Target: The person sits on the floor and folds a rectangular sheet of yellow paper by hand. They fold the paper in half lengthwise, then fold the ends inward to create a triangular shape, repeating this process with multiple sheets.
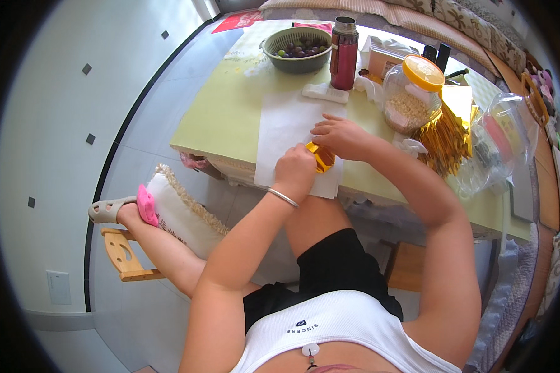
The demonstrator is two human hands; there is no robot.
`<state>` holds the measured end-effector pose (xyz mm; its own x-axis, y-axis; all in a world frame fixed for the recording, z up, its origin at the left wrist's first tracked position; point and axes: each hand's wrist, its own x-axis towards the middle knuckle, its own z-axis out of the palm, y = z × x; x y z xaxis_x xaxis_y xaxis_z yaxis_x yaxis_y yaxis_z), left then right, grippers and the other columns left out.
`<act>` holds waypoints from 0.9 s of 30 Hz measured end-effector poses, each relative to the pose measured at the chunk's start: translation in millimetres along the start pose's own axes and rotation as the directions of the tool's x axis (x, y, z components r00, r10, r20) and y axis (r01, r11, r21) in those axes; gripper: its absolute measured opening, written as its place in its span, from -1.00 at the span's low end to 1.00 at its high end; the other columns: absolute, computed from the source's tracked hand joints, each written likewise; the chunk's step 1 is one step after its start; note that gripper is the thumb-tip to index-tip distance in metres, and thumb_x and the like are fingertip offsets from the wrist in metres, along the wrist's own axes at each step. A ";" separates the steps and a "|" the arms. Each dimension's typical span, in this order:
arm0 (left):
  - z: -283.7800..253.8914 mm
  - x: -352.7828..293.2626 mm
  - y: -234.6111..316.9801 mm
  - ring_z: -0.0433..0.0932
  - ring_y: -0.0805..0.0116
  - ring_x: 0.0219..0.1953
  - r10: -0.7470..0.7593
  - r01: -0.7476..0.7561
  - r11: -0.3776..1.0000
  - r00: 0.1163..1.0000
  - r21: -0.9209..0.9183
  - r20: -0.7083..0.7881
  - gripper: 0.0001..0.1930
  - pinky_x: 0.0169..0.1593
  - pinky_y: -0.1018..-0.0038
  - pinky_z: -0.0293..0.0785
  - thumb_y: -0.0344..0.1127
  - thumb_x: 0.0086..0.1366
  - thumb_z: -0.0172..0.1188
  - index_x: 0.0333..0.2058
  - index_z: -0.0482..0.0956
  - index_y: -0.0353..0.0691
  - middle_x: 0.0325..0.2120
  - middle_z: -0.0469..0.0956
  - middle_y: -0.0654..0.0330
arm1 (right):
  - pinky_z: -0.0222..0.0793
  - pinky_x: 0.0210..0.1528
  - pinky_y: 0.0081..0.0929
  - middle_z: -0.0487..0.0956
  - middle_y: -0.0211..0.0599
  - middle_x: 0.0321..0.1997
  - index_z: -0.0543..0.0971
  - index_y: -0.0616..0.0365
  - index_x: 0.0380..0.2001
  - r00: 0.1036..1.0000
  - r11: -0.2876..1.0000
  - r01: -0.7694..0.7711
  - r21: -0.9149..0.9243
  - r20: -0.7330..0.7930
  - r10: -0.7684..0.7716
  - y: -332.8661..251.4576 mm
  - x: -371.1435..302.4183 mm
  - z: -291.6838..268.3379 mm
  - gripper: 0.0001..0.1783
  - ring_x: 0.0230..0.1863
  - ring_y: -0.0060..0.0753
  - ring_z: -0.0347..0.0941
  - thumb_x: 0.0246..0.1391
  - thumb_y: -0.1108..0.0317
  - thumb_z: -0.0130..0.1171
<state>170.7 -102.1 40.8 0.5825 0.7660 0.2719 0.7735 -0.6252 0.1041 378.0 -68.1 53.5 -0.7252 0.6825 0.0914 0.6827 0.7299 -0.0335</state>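
Observation:
A small folded piece of shiny gold foil paper (322,158) is at the near edge of the table, above a white paper sheet (286,118). My left hand (295,169), with a silver bangle at its wrist, is closed on the foil's left side. Just beyond and to the right, my right hand (342,137) reaches over the foil's upper edge. Its fingers are spread and point left; its thumb is hidden. A fanned stack of gold foil sheets (445,140) lies farther right.
Behind the sheet are a white remote-like object (325,92), a red bottle (343,56) and a grey-green colander of grapes (297,59). An orange-lidded jar (407,99) and a clear plastic bag (501,140) stand right. A wooden stool (130,255) is below left.

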 end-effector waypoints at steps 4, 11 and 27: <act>25.3 -18.4 0.8 0.54 -0.07 0.10 0.043 -0.033 0.996 0.992 0.084 -0.116 -0.64 0.13 0.24 0.52 -0.45 0.18 0.09 -0.06 0.57 -0.48 0.04 0.54 -0.17 | -0.08 0.52 -0.07 0.33 -0.14 0.40 0.35 0.04 0.32 0.976 0.945 -0.170 0.281 -0.084 0.201 -9.5 -23.0 22.0 -0.44 0.47 -0.07 0.12 0.26 0.26 0.06; 21.6 -50.7 -20.4 0.36 -0.21 0.27 0.124 -0.139 0.984 0.984 -0.111 -0.131 -0.46 0.36 0.11 0.24 -0.49 0.17 0.04 0.18 0.47 -0.37 0.19 0.38 -0.34 | -0.23 0.56 -0.09 0.04 -0.09 0.56 0.21 0.03 0.42 0.944 0.930 -0.320 0.183 -0.019 0.329 -15.8 -32.9 26.3 -0.34 0.57 -0.08 -0.12 0.34 0.04 -0.05; -0.7 -54.8 -35.3 0.54 -0.03 0.11 0.098 -0.161 0.959 0.960 -0.231 -0.263 -0.62 0.18 0.19 0.46 -0.49 0.16 0.20 0.00 0.59 -0.34 -0.01 0.58 -0.14 | -0.20 0.54 -0.02 0.14 -0.02 0.51 0.29 0.14 0.35 0.959 0.925 -0.264 0.273 -0.023 0.281 -29.8 -44.5 9.5 -0.12 0.55 -0.03 -0.05 0.09 -0.13 0.25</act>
<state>111.3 -122.1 22.9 0.5691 0.6346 0.5229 0.5903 -0.7580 0.2775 389.1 -119.9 40.9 -0.5019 0.8590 0.1011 0.7989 0.5052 -0.3265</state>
